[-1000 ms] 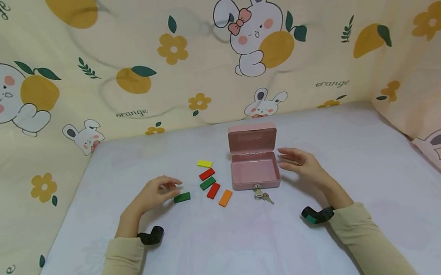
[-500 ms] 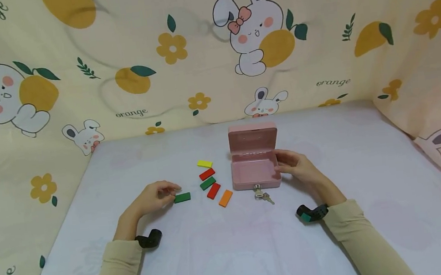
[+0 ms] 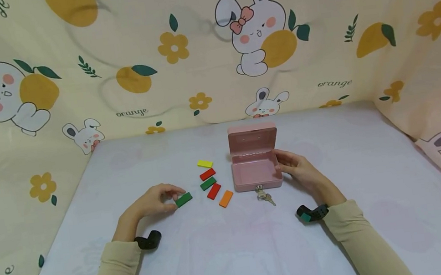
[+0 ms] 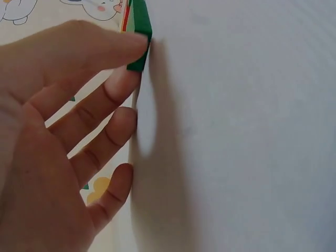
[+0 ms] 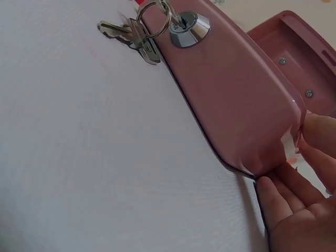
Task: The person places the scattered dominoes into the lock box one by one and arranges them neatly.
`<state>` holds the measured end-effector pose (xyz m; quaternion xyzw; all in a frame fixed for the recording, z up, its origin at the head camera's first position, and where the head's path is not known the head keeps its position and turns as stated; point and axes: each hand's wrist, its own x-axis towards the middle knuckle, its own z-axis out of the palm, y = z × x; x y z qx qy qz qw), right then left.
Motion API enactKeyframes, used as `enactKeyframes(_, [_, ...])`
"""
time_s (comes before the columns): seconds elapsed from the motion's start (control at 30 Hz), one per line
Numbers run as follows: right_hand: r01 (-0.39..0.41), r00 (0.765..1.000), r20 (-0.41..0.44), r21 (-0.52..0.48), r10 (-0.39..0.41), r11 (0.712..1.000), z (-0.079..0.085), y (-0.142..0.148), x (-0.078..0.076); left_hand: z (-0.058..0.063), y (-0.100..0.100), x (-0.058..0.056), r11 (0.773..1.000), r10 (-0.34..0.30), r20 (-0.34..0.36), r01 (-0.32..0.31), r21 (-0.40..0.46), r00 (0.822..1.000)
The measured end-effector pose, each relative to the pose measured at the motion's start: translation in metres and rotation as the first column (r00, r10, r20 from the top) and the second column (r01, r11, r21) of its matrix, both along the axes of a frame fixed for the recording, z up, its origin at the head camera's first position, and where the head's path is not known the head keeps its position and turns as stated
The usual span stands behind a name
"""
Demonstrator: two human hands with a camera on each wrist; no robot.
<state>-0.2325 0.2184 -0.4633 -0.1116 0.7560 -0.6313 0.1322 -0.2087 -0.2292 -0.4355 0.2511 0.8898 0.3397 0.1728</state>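
Note:
Between thumb and fingers, my left hand pinches a small green block at its near left end. In the left wrist view the thumb lies across the block and the other fingers are spread loosely. A pink metal cash box stands with its lid raised and its bottom bare. My right hand grips the box's right wall, with a digit over the rim and others low against the outside. Keys on a ring hang from the lock at the front.
Left of the box lie a yellow block, two red blocks, one of them nearest the yellow, another green block and an orange block. A patterned cloth rises behind the white tabletop.
My right hand has moved left onto the box's side wall and holds it. The left fingers have closed on the green block, which has turned slightly. The box and keys have shifted slightly right.

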Motion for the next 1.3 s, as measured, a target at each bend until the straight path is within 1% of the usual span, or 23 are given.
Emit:
enactKeyframes(0.1, [0.005,1.000,0.006,-0.010,-0.005,1.000,-0.002,0.000,0.000,0.000,0.003,-0.002,1.000,-0.023,0.029,0.023,-0.001,0.999])
enactKeyframes(0.3, [0.001,1.000,0.008,-0.033,-0.001,0.999,-0.002,0.001,0.000,0.001,0.008,-0.007,0.997,-0.078,0.044,0.079,-0.022,0.996])
enactKeyframes(0.47, [-0.003,1.000,0.008,-0.038,0.003,0.999,-0.001,0.001,0.000,0.003,0.010,-0.011,0.994,-0.104,0.079,0.107,-0.036,0.991])
enactKeyframes(0.53, [-0.007,1.000,0.008,-0.033,0.007,0.999,-0.001,0.002,0.000,0.002,0.011,-0.011,0.994,-0.102,0.087,0.105,-0.032,0.991])
enactKeyframes(0.73, [-0.024,1.000,-0.006,-0.016,0.024,1.000,-0.003,0.003,0.000,0.000,0.012,-0.010,0.997,-0.070,0.082,0.072,-0.026,0.994])
enactKeyframes(0.9, [-0.017,1.000,-0.017,-0.010,0.017,1.000,-0.003,0.003,0.000,-0.004,0.012,-0.009,0.999,-0.036,0.064,0.037,-0.015,0.997])
enactKeyframes(1.0, [-0.003,1.000,-0.025,-0.014,0.003,1.000,-0.003,0.002,-0.001,-0.005,0.012,-0.006,1.000,0.002,0.054,-0.001,-0.012,0.999])
enactKeyframes(1.13, [0.001,0.999,-0.054,-0.027,-0.002,1.000,-0.003,0.001,-0.001,-0.006,0.014,-0.004,0.997,0.070,0.059,-0.071,0.005,0.996])
enactKeyframes(1.23, [-0.019,0.997,-0.074,-0.055,0.014,0.998,-0.004,-0.002,0.000,-0.005,0.018,-0.002,0.994,0.105,0.060,-0.107,0.034,0.993])
enactKeyframes(1.3, [-0.038,0.996,-0.084,-0.072,0.032,0.997,-0.004,-0.004,0.000,-0.004,0.021,-0.001,0.992,0.115,0.050,-0.117,0.051,0.992])
